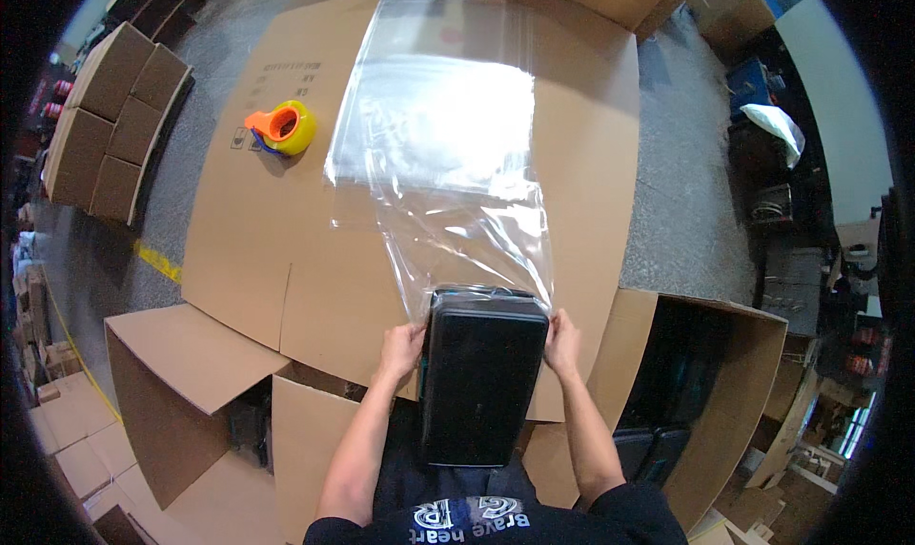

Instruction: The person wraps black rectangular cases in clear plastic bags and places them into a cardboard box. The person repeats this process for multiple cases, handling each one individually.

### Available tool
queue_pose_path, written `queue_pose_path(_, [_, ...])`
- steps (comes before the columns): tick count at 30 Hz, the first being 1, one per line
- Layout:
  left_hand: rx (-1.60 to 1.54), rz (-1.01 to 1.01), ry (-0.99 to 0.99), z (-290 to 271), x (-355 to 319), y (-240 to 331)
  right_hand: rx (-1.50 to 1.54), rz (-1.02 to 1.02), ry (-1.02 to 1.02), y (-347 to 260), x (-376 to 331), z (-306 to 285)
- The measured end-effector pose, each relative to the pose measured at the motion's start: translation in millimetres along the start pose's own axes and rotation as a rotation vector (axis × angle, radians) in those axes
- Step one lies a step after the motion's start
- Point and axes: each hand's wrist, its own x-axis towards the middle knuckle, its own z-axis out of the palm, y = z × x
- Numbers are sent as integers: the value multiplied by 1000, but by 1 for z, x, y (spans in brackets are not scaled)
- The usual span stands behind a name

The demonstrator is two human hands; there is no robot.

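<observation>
A black rectangular case (484, 383) with rounded corners lies lengthwise in front of me, close to my body. Its far end is at the mouth of a clear plastic bag (467, 235), which stretches away over the cardboard. My left hand (402, 349) pinches the left edge of the bag's mouth beside the case. On the other side, my right hand (562, 343) grips the right edge the same way. More flat clear bags (443, 116) lie beneath and beyond it, shining with glare. How far the case sits inside the bag is hard to make out.
Left on the cardboard surface (229, 249) sits an orange tape dispenser (289, 125) with a yellow roll. An open carton (686, 392) holding black cases stands near right; another carton (181, 402) stands near left. Stacked brown boxes (114, 121) are at far left.
</observation>
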Motion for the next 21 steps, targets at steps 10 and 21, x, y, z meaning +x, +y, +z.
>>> queue_pose_path(10, [239,511,516,-15,28,51,50,-386,334,-11,-14,-5])
queue_pose_path(21, [90,628,660,-33,18,96,109,-606,455,-23,23,0])
